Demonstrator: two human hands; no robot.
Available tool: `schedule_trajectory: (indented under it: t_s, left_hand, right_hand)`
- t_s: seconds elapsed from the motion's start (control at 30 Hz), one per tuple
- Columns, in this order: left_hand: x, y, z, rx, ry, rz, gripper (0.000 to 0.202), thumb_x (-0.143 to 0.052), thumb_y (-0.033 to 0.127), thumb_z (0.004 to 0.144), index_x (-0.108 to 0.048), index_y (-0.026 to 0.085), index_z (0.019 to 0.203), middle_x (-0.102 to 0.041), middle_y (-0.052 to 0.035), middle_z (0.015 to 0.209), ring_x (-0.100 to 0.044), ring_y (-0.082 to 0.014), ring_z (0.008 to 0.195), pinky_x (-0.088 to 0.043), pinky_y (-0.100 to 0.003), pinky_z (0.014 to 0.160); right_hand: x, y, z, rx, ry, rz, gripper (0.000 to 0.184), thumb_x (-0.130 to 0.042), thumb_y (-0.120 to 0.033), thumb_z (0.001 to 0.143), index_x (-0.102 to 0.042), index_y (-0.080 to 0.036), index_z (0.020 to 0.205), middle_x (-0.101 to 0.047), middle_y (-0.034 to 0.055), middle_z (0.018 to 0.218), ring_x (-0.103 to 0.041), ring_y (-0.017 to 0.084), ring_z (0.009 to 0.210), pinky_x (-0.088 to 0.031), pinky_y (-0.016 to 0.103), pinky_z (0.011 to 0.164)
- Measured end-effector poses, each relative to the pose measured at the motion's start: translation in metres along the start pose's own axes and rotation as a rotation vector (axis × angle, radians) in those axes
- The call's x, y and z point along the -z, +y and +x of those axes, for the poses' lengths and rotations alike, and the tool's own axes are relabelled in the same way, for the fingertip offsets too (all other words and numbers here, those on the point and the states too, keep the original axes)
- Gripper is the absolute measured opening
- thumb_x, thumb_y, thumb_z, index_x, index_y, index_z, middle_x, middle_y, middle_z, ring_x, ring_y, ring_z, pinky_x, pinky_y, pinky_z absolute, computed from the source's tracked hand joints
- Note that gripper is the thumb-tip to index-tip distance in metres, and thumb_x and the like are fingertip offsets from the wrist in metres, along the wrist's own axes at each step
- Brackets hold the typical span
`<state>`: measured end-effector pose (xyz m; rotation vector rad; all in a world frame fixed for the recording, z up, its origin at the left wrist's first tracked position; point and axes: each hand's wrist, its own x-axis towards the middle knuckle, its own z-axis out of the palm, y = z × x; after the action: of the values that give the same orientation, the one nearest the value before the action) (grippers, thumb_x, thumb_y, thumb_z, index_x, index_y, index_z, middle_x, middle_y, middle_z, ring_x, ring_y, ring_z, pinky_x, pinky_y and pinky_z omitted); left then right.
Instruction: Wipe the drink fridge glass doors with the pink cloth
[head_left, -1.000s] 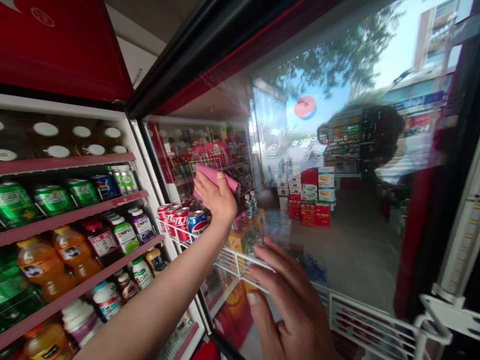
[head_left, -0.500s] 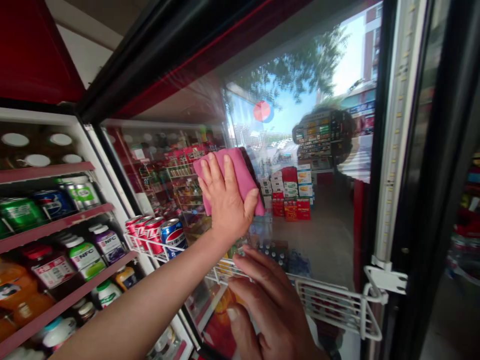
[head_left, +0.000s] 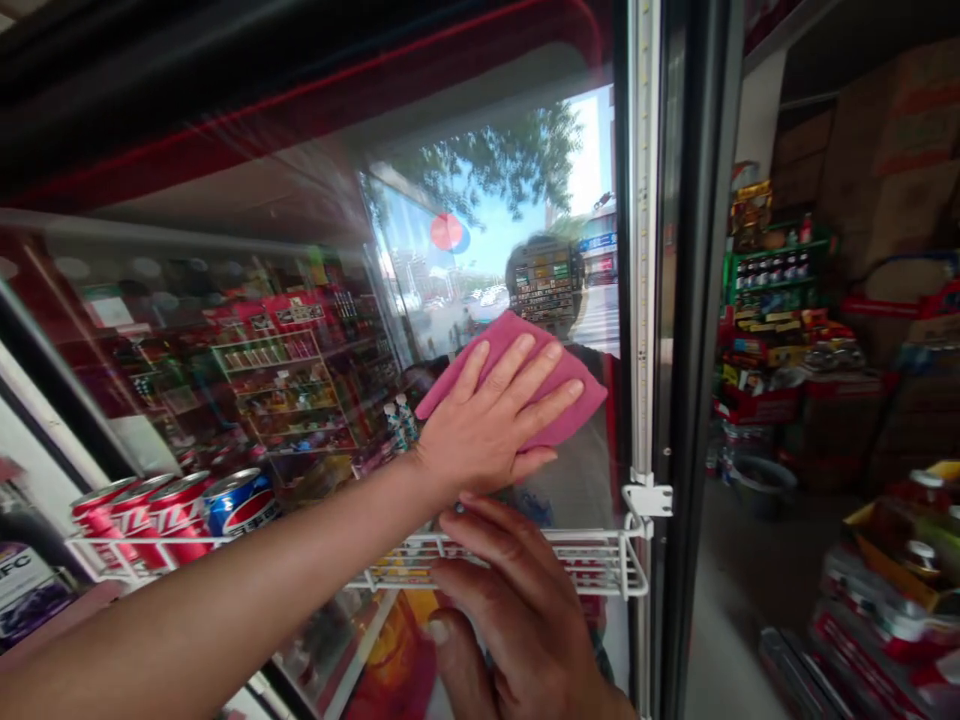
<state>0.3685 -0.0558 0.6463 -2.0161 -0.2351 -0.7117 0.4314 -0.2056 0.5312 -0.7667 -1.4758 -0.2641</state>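
My left hand [head_left: 487,420] lies spread over a pink cloth [head_left: 577,385], holding it flat against the glass door [head_left: 300,190] of a drinks fridge. The fingers point up and to the right across the cloth. Lower and closer to me is my right hand [head_left: 525,620], its fingers loosely bent and apart, with nothing seen in it. Behind it runs a white wire rack [head_left: 600,565] fixed to the door. Red cans [head_left: 180,515] and a blue can [head_left: 238,505] stand at the rack's left end, partly behind my left forearm.
The black door frame [head_left: 694,350] rises on the right, beside a white strip and a white bracket [head_left: 649,499]. Shop goods [head_left: 772,270] and packed drinks [head_left: 885,590] stand beyond it. A bottle with a purple label [head_left: 22,590] shows at lower left. Street and shelves reflect in the glass.
My left hand has slid the pink cloth to the right across the glass, and its fingers now lean right. The view has turned right, showing more of the shop beyond the door.
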Motion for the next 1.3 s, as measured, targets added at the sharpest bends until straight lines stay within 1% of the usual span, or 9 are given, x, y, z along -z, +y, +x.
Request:
schedule_trajectory:
  t_s: [0.23, 0.37, 0.5, 0.57, 0.67, 0.8, 1.0, 1.13, 1.3]
  left_hand:
    - [0.005, 0.001, 0.004, -0.406, -0.164, -0.023, 0.072, -0.066, 0.058, 0.102, -0.047, 0.038, 0.169, -0.037, 0.0014, 0.184, -0.031, -0.0261, 0.172, -0.025, -0.054, 0.141]
    - [0.006, 0.005, 0.002, -0.601, -0.193, 0.008, 0.068, -0.066, 0.047, 0.100, -0.051, 0.041, 0.166, -0.039, 0.0074, 0.182, -0.032, -0.0215, 0.172, -0.035, -0.048, 0.139]
    - [0.006, -0.006, 0.013, -0.676, -0.187, -0.022, 0.068, -0.059, 0.058, 0.102, -0.051, 0.039, 0.167, -0.038, 0.0064, 0.182, -0.030, -0.0182, 0.172, -0.034, -0.042, 0.138]
    - [0.010, -0.019, 0.029, -0.623, -0.161, -0.030, 0.073, -0.055, 0.065, 0.104, -0.047, 0.034, 0.169, -0.035, 0.0018, 0.184, -0.028, -0.0200, 0.173, -0.029, -0.045, 0.141]
    - [0.021, -0.043, 0.061, -0.449, -0.120, -0.005, 0.082, -0.055, 0.070, 0.103, -0.041, 0.030, 0.173, -0.029, -0.0045, 0.186, -0.025, -0.0272, 0.175, -0.018, -0.054, 0.143]
    - [0.035, -0.073, 0.095, -0.315, -0.089, 0.013, 0.086, -0.054, 0.071, 0.104, -0.035, 0.027, 0.175, -0.023, -0.0061, 0.188, -0.018, -0.0304, 0.176, -0.004, -0.057, 0.144]
    - [0.047, -0.104, 0.133, -0.048, 0.007, 0.016, 0.099, -0.054, 0.074, 0.101, -0.021, 0.021, 0.179, -0.014, -0.0127, 0.190, -0.009, -0.0366, 0.177, -0.001, -0.062, 0.142]
    - [0.053, -0.107, 0.161, 0.179, 0.105, -0.054, 0.091, -0.042, 0.072, 0.105, -0.026, 0.020, 0.178, -0.017, -0.0127, 0.190, -0.010, -0.0365, 0.177, 0.000, -0.062, 0.142]
    - [0.051, -0.084, 0.178, 0.402, 0.195, -0.086, 0.084, -0.043, 0.061, 0.108, -0.027, 0.016, 0.177, -0.017, -0.0163, 0.189, -0.011, -0.0382, 0.177, 0.000, -0.063, 0.142]
  right_hand:
    - [0.020, 0.002, -0.006, -0.023, 0.019, -0.122, 0.028, -0.063, -0.016, 0.099, -0.071, -0.024, 0.125, -0.078, 0.0110, 0.137, -0.068, 0.031, 0.143, -0.062, 0.053, 0.118]
    - [0.035, 0.010, -0.008, 0.108, -0.005, -0.211, 0.028, -0.067, -0.019, 0.097, -0.072, -0.022, 0.125, -0.081, 0.0116, 0.132, -0.071, 0.029, 0.140, -0.066, 0.048, 0.114]
    - [0.049, 0.017, -0.009, 0.105, 0.067, -0.269, 0.026, -0.063, -0.017, 0.096, -0.073, -0.024, 0.120, -0.082, 0.0107, 0.129, -0.075, 0.028, 0.136, -0.068, 0.044, 0.110]
    - [0.056, 0.019, -0.010, 0.106, 0.061, -0.308, 0.027, -0.064, -0.017, 0.096, -0.073, -0.024, 0.120, -0.082, 0.0104, 0.129, -0.075, 0.028, 0.135, -0.067, 0.045, 0.111]
    - [0.066, 0.022, -0.011, 0.083, 0.036, -0.360, 0.025, -0.066, -0.016, 0.097, -0.074, -0.024, 0.120, -0.083, 0.0102, 0.129, -0.076, 0.029, 0.134, -0.066, 0.047, 0.113]
    - [0.072, 0.023, -0.007, 0.105, 0.067, -0.362, 0.022, -0.066, -0.016, 0.095, -0.074, -0.024, 0.114, -0.085, 0.0099, 0.123, -0.080, 0.030, 0.127, -0.069, 0.044, 0.108]
    - [0.076, 0.024, -0.001, 0.126, 0.044, -0.330, 0.021, -0.066, -0.018, 0.097, -0.076, -0.024, 0.115, -0.084, 0.0103, 0.124, -0.080, 0.030, 0.128, -0.071, 0.042, 0.104]
    - [0.078, 0.024, 0.000, 0.118, 0.040, -0.349, 0.020, -0.065, -0.019, 0.099, -0.077, -0.024, 0.114, -0.085, 0.0101, 0.123, -0.080, 0.029, 0.128, -0.069, 0.042, 0.108]
    - [0.078, 0.030, -0.001, 0.125, 0.040, -0.366, 0.013, -0.068, -0.022, 0.099, -0.077, -0.024, 0.109, -0.086, 0.0096, 0.119, -0.082, 0.029, 0.124, -0.070, 0.039, 0.104]
